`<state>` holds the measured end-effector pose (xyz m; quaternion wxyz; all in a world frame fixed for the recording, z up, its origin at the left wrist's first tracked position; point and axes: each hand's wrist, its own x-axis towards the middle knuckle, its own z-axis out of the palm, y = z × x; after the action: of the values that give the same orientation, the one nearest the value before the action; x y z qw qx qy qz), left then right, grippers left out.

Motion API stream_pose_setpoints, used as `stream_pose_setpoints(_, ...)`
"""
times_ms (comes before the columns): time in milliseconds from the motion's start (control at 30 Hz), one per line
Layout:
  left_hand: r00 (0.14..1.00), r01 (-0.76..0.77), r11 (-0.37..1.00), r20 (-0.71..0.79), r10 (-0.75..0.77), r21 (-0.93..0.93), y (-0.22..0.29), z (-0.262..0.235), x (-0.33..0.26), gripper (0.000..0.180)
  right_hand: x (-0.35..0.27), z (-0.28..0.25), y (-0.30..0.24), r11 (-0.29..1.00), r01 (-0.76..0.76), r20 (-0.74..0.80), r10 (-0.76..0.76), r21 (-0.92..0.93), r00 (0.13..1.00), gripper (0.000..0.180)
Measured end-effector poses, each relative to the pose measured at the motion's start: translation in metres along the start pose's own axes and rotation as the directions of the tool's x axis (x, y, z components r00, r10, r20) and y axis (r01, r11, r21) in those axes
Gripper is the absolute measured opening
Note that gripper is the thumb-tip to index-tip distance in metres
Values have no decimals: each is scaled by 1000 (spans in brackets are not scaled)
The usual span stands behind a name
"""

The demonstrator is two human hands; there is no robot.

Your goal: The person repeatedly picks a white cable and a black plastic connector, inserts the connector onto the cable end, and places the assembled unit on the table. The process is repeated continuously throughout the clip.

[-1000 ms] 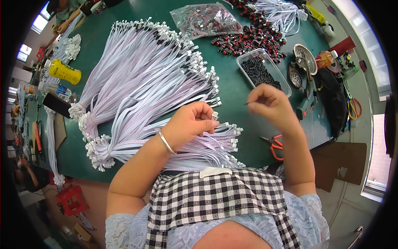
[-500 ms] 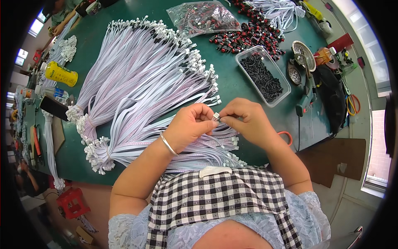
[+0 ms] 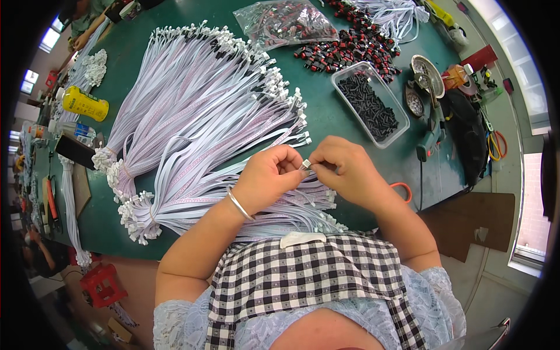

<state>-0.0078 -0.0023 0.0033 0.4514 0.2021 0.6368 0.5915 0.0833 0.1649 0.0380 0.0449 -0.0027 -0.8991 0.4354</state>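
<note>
Head view: the left hand (image 3: 269, 176) pinches a small white connector (image 3: 305, 164); the right hand (image 3: 345, 169) curls in right beside it, whether gripping anything cannot be told. Ribbon cables (image 3: 192, 116) spread beneath and beyond the left hand on the worktop (image 3: 329, 114); black pieces (image 3: 367, 102) fill a clear tub (image 3: 395, 139) beyond the right.

Checked apron (image 3: 309, 271); pale lace sleeves (image 3: 179, 319); silver bangle (image 3: 238, 203).
</note>
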Motion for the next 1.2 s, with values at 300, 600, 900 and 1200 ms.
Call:
stream_pose_setpoints(300,974,108,993,208,-94,-56,5,-10,-2,11,1,-13,7,982,-87,262,41,169,964,9)
stream_pose_setpoints(600,906,199,961,410,-106,-191,8,-21,-1,14,5,-19,10,857,-275,434,68,435,898,10)
stream_pose_setpoints(900,976,127,953,208,-70,-274,4,-16,1,15,-2,-20,9,649,-400,250,314,647,916,10)
stream_pose_setpoints(1200,991,40,960,137,-2,-278,2,-12,2,14,-4,0,15,583,-361,167,359,728,918,11)
